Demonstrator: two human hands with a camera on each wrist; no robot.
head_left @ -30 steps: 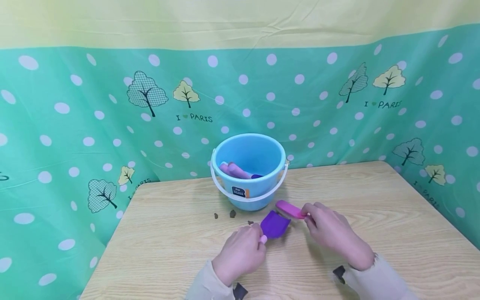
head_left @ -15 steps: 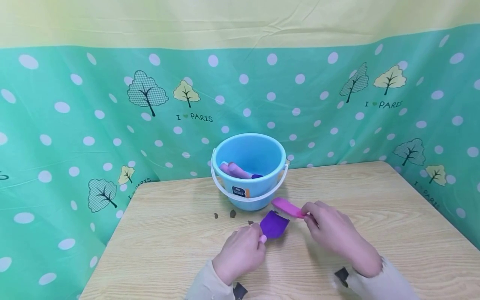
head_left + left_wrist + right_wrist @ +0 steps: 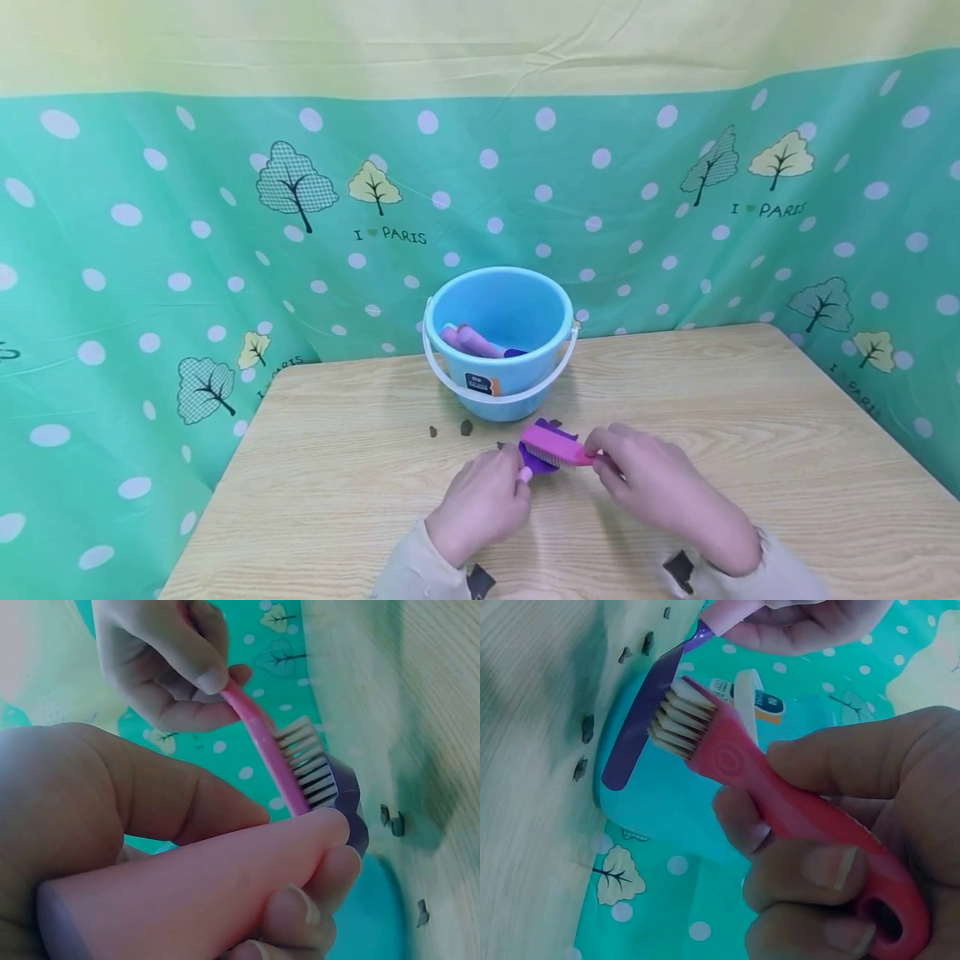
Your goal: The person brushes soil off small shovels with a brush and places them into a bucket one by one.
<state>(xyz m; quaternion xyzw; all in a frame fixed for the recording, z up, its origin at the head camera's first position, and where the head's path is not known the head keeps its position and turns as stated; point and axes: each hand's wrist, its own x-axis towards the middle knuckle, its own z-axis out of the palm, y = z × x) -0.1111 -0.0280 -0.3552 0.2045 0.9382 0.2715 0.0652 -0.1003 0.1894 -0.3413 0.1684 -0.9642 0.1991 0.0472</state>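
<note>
My left hand (image 3: 483, 504) grips the pink handle (image 3: 210, 885) of a toy shovel, whose purple blade (image 3: 634, 739) is held tilted, low over the table. A pink brush (image 3: 555, 444) is in my right hand (image 3: 648, 475), thumb and fingers curled round its handle. The brush's pale bristles (image 3: 682, 720) lie against the shovel blade, and its head covers much of the blade in the head view. Small dark scraps (image 3: 467, 427) are scattered on the table near the blade; others (image 3: 587, 729) show beside it in the right wrist view.
A light blue bucket (image 3: 517, 383) with a white handle stands just beyond the hands. Inside it lean pink-handled tools (image 3: 476, 342). The wooden table (image 3: 337, 467) backs onto a green dotted curtain (image 3: 300, 292).
My right hand has brought the brush from the blade's far right corner left and nearer to me, across the shovel blade. The left hand, shovel and bucket have stayed almost where they were.
</note>
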